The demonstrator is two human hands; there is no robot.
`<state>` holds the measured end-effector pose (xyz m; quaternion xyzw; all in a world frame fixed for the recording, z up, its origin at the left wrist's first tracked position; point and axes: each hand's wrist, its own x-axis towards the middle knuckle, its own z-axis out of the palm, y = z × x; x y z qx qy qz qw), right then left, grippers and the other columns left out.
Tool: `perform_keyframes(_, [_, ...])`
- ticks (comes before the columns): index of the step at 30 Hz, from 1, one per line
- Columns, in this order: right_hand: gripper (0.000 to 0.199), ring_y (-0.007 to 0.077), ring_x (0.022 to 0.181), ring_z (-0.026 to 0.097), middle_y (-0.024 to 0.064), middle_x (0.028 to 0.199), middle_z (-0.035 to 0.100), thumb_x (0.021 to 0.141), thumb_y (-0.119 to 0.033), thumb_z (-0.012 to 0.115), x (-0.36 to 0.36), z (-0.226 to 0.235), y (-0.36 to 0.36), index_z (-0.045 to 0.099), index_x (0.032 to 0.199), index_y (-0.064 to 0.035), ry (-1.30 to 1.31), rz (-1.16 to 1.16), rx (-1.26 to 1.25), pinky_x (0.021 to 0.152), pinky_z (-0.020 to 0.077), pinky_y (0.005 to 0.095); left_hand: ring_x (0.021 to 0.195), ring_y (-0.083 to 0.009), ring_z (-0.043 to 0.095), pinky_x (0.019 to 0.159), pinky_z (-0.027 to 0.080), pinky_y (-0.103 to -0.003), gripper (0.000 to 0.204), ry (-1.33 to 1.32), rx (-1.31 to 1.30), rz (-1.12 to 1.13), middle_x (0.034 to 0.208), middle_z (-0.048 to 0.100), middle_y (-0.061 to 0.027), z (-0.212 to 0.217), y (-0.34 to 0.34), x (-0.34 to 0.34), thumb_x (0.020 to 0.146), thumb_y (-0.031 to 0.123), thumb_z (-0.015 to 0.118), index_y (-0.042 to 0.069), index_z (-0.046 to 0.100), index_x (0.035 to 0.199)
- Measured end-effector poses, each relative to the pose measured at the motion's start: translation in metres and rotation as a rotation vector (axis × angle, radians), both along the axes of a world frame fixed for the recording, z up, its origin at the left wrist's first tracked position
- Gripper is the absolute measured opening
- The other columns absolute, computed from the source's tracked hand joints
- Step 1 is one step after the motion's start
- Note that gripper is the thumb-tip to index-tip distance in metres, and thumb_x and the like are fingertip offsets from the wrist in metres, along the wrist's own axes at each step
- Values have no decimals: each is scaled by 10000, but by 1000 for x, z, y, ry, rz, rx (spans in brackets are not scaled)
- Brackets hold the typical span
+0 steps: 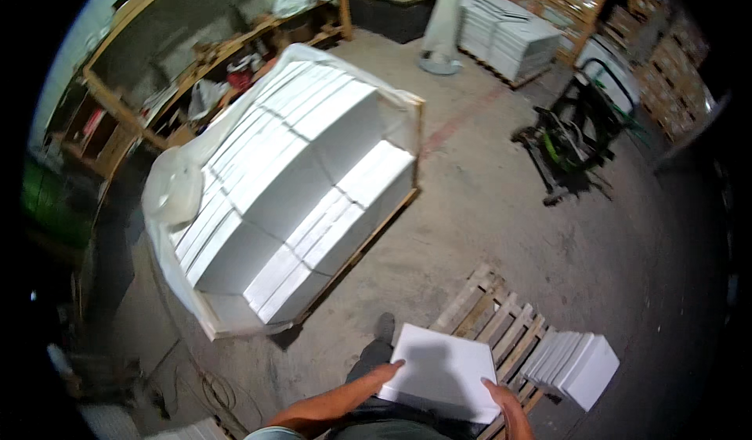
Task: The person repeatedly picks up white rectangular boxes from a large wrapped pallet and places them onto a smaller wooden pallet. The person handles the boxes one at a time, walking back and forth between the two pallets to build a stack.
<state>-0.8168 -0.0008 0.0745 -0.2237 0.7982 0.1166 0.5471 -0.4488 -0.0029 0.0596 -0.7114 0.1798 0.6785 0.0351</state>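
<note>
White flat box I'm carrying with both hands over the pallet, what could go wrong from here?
1. The white flat box is held only at its near edges by the left hand and right hand; it may tip forward or slip.
2. The slatted wooden pallet lies close ahead of the shoe; a foot could catch on its gaps.
3. The row of boxes stands on edge near the pallet's side and might topple if bumped.

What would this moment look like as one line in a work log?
left hand: holds white slab | right hand: holds same slab | below: wooden pallet with white slabs | left: wrapped slab stack
</note>
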Motion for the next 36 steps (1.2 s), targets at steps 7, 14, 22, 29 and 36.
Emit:
perform_keyframes(7, [762, 299, 981, 573, 234, 1072, 593, 745, -584, 596, 239, 58, -193, 584, 1053, 113, -224, 510, -155, 864, 422, 345, 915, -296, 603, 765, 495, -367, 626, 130, -82, 791, 1089, 584, -199, 65, -24, 167, 856, 443, 532, -104, 493, 1156])
perform_keyframes(14, [814, 329, 1064, 541, 267, 1147, 548, 734, -602, 576, 378, 30, -277, 551, 1097, 126, -251, 883, -68, 893, 409, 365, 863, -254, 618, 738, 510, -366, 526, 66, -201, 1241, 1050, 601, -182, 100, -24, 238, 888, 364, 519, -92, 498, 1150])
perform_keyframes(22, [874, 316, 1015, 570, 253, 1073, 589, 690, -697, 550, 525, -24, -297, 596, 1022, 110, -341, 1239, -33, 876, 423, 361, 924, -300, 593, 778, 486, -402, 560, -26, -108, 1596, 1076, 586, -189, 53, 36, 294, 848, 379, 580, -78, 498, 1161])
perform_keyframes(29, [807, 319, 935, 600, 236, 980, 625, 715, -675, 549, 667, -15, -280, 627, 972, 86, -437, 1310, 51, 834, 444, 363, 1067, -296, 515, 890, 423, -392, 613, -30, -149, 1748, 1205, 512, -179, 24, 74, 373, 857, 383, 563, -58, 421, 1257])
perform_keyframes(36, [822, 316, 961, 587, 232, 993, 622, 703, -684, 559, 767, -47, -289, 622, 993, 82, -341, 1348, 116, 851, 432, 351, 1037, -305, 530, 847, 455, -396, 641, -60, -168, 1813, 1184, 507, -192, -7, 63, 458, 843, 381, 581, -73, 399, 1258])
